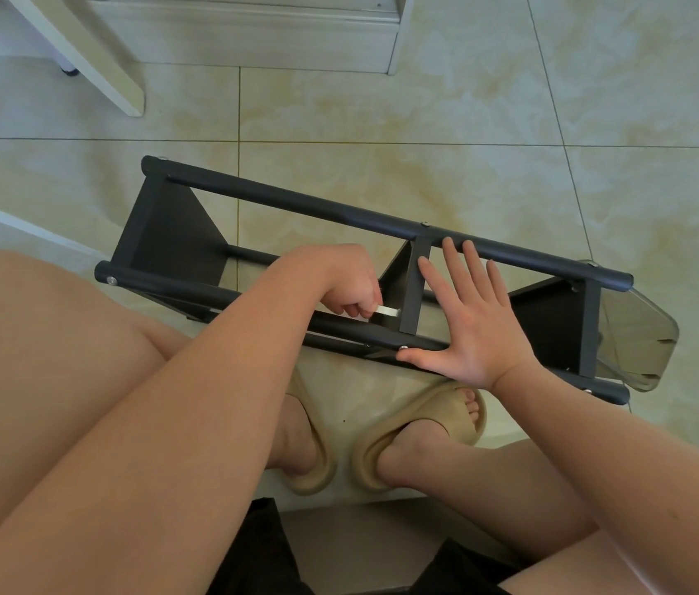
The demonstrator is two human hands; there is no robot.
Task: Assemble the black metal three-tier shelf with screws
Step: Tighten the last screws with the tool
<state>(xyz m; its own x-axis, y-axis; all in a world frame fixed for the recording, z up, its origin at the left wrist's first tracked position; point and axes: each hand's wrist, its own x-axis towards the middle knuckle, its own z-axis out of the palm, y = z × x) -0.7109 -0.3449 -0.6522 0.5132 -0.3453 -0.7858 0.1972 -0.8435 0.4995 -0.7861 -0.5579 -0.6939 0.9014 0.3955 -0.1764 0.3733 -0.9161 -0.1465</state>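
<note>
Black shelf [382, 221] lies on its side on the tiled floor [425, 105], under both hands. The left hand [347, 281] is curled, pinching a small pale tool [388, 311] at the near pole. Just right of it, the right hand [470, 324] lies spread flat over the middle tier, thumb beside a screw [403, 348]. Clear plastic [639, 337] sits further right; beige slippers [425, 423] below the wrists

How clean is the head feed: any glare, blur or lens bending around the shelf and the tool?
Head view: light is soft and even, no hard glare on the black shelf; the left hand, its white tool and the flat right hand are sharp; the shelf's inner panels go dark, little detail; the wide lens slightly bows the floor tiles toward the edges.
</note>
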